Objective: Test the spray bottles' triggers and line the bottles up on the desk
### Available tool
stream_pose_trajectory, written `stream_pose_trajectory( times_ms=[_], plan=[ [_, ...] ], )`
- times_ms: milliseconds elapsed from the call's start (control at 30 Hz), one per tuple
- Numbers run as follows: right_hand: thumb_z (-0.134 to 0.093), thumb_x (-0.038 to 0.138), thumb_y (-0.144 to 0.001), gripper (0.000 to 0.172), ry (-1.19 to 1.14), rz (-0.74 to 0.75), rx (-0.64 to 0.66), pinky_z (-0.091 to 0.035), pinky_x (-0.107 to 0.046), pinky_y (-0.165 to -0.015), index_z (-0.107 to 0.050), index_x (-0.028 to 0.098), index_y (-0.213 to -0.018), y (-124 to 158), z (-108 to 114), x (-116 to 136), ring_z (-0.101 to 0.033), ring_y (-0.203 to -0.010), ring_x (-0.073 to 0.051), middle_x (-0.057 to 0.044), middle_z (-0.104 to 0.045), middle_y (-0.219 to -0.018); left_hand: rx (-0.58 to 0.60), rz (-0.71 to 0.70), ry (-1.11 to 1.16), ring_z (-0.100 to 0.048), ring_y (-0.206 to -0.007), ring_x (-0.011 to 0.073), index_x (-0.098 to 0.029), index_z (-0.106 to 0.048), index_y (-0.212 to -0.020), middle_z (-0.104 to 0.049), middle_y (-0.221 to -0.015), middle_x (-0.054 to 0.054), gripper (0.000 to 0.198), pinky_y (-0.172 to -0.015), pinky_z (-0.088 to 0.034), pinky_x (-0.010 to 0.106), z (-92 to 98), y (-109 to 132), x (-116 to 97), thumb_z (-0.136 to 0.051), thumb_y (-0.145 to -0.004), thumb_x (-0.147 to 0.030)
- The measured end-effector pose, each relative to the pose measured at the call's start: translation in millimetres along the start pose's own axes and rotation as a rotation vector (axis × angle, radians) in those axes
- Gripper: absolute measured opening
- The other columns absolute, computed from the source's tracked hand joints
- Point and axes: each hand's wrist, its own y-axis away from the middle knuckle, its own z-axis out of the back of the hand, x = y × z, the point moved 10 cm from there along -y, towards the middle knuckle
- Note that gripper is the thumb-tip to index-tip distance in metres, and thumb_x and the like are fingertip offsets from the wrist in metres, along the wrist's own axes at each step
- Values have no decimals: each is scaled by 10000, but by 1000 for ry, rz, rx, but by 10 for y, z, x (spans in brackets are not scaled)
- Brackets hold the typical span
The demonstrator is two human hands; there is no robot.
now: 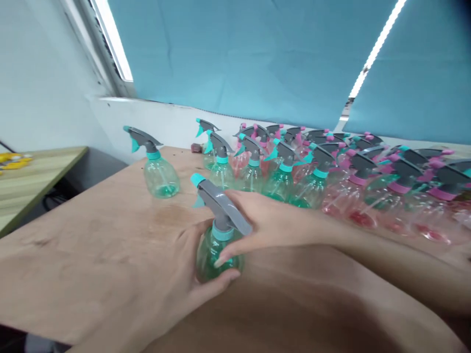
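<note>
Both hands (206, 264) grip one green spray bottle (217, 245)

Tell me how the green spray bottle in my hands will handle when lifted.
The green spray bottle looks empty, so probably light. Its smooth round body in the left hand may slip; the overhanging trigger head under the right hand could tip it.

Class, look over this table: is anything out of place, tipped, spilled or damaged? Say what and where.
One green spray bottle stands alone at the left, apart from the crowded bottles at the back right. Nothing looks tipped or spilled. The left hand and right hand grip another bottle, upright.
</note>
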Motion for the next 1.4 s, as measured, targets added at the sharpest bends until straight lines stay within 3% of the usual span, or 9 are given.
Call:
stream_pose_trajectory(
  times_ms=[67, 133, 267, 367, 633, 800, 967, 1167, 1400],
  plan=[
    [-685, 497, -740, 715, 166, -13, 61, -415, -399, -973, -456, 194, -1346, -24, 135, -15, -506, -1206, -263, -97, -530, -1361, -24, -51, -46, -594, -1012, 299, -282, -408, -1242, -601, -1086, 42, 558, -841, -498, 449, 106, -35, 91, -670, -794, -487],
    [-680, 534, -728, 699, 274, -104, 31, -449, -398, -928, -516, 192, -1315, -70, 353, -90, -535, -1178, -281, -97, -572, -1322, -106, -96, -87, -548, -1083, 299, -261, -410, -1229, -544, -1167, 66, 531, -898, -459, 454, 255, -103, 201, -637, -821, -514],
    [-636, 447, -796, 404, 437, -148, -204, -501, -339, -772, -648, 209, -1122, -304, 853, -71, -640, -993, -251, -60, -698, -1090, -186, -84, -290, -526, -1044, 307, -208, -471, -1178, -514, -1094, 92, 528, -877, -442, 445, 438, -340, 507, -590, -828, -586],
    [-595, 394, -831, 371, 589, -155, -344, -492, -359, -762, -650, 156, -1110, -583, 1076, -95, -646, -954, -269, -102, -708, -1037, -160, -53, -368, -521, -1015, 307, -205, -501, -1152, -537, -1023, 80, 518, -864, -436, 430, 472, -572, 704, -568, -829, -605],
    [-606, 348, -823, 512, 725, -210, -406, -465, -435, -820, -552, 27, -1219, -1101, 1099, -458, -595, -1048, -355, -215, -644, -1134, -125, 7, -484, -535, -974, 339, -124, -537, -1128, -605, -958, 115, 587, -812, -435, 421, 473, -1035, 961, -628, -790, -596],
    [-584, 387, -833, 524, 706, -273, -387, -472, -411, -681, -536, 41, -1224, -1135, 1081, -639, -629, -886, -340, -198, -676, -965, -103, 47, -584, -527, -1010, 372, -109, -562, -1120, -630, -948, 143, 588, -827, -421, 447, 460, -1191, 1035, -635, -782, -585],
    [-531, 342, -865, 438, 812, -220, -355, -421, -354, -592, -542, 64, -1203, -1176, 1035, -730, -605, -732, -285, -119, -640, -746, -107, 43, -645, -515, -1023, 407, -124, -574, -1112, -627, -985, 169, 556, -838, -400, 494, 440, -1277, 1002, -595, -802, -585],
    [-532, 308, -870, 423, 735, -222, -360, -409, -323, -613, -532, 74, -1222, -1175, 1042, -819, -593, -763, -257, -110, -637, -776, -98, 48, -732, -523, -1002, 390, -131, -571, -1116, -621, -967, 156, 526, -815, -395, 470, 419, -1300, 976, -592, -815, -563],
    [-541, 290, -876, 421, 670, -183, -363, -409, -312, -615, -534, 61, -1229, -1147, 1019, -718, -583, -698, -219, -106, -630, -797, -127, 38, -758, -522, -1015, 382, -118, -486, -1270, -630, -1016, 157, 631, -831, -394, 458, 419, -1304, 988, -583, -830, -560]
  ],
)
